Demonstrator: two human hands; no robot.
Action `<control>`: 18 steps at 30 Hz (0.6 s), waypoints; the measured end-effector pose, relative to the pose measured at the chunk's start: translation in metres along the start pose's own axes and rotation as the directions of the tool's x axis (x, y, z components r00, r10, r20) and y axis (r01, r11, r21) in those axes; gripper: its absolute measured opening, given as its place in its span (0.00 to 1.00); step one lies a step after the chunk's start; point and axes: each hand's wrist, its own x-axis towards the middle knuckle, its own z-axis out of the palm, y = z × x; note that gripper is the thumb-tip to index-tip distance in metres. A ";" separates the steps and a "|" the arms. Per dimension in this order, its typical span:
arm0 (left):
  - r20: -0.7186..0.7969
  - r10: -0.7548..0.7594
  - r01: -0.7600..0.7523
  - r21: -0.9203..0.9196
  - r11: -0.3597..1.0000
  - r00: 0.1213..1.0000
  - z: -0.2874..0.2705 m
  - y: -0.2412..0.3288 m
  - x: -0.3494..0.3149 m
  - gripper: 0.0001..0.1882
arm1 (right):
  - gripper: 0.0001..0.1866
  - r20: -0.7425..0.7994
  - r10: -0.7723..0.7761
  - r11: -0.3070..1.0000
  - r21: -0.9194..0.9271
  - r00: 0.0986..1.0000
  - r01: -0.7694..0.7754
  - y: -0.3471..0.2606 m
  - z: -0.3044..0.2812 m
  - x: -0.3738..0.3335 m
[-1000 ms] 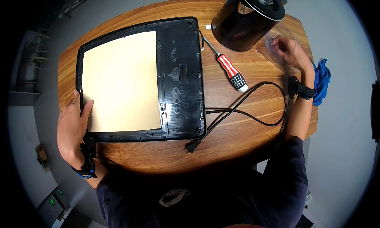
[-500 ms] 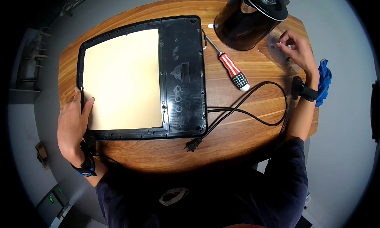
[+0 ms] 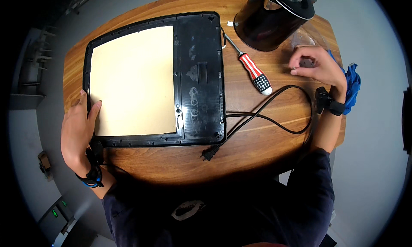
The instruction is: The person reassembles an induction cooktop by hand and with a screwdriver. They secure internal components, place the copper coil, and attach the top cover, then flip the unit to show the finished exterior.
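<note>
Head view: a rounded wooden table (image 3: 257, 135) with warm, streaky grain carries everything. Lying flat across its left half is a wide black plastic appliance (image 3: 199, 75), turned underside up, rectangular with rounded corners and a ribbed rim. Most of its face is a smooth, matte tan panel (image 3: 135, 82); the strip to the right of that is bare black plastic with moulded recesses and small round bosses.

The left hand (image 3: 77, 129) rests on the appliance's left edge near the table's near-left corner, fingers loosely spread and lying flat, the fingertips touching the rim and the tan panel's border. It presses rather than grips. A dark band with a blue edge circles that wrist.

A thin black power cord (image 3: 274, 114) leaves the appliance's right side, loops across the table's right half and ends in a two-pin plug (image 3: 209, 152) near the near edge.

Just beside the appliance's far-right corner lies a screwdriver (image 3: 251, 69), its slim metal shaft angled toward the far edge, its chunky handle striped red and white with a dark dotted end.

At the far-right corner stands a glossy black jug-shaped vessel (image 3: 270, 19), round-bodied, tilted in the view.

The right hand (image 3: 317, 67) hovers by the right edge, fingers curled narrowly together, pinching something too small to tell. A crumpled blue cloth (image 3: 352, 82) sits beyond its wrist.
</note>
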 end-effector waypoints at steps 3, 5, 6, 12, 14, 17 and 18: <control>-0.011 0.009 -0.009 0.010 1.000 1.000 0.000 -0.001 0.001 0.34 | 0.06 -0.022 0.030 0.994 -0.101 0.999 -0.032 0.003 0.018 0.010; -0.017 0.008 -0.008 0.010 1.000 1.000 0.001 -0.002 0.001 0.35 | 0.06 -0.019 0.038 0.982 -0.185 0.999 -0.040 0.005 0.021 0.013; -0.016 0.004 -0.004 0.002 1.000 1.000 0.001 -0.003 0.001 0.35 | 0.07 -0.024 0.044 0.978 -0.202 0.999 -0.048 0.009 0.023 0.015; 0.032 -0.032 0.032 0.029 0.999 0.999 -0.003 0.002 0.002 0.36 | 0.07 -0.054 0.018 0.976 -0.215 0.998 -0.030 0.011 0.029 0.021; 0.039 -0.034 0.033 0.027 0.999 0.999 -0.004 0.003 0.003 0.36 | 0.07 -0.050 0.015 0.975 -0.219 0.999 -0.026 0.015 0.031 0.022; 0.034 -0.022 0.021 0.025 0.999 0.999 -0.004 0.002 0.003 0.36 | 0.09 -0.045 0.010 0.973 -0.230 0.999 -0.020 0.021 0.035 0.024; 0.027 -0.014 0.013 0.022 1.000 1.000 -0.001 -0.001 0.003 0.36 | 0.10 -0.047 0.003 0.973 -0.232 0.999 -0.014 0.022 0.036 0.025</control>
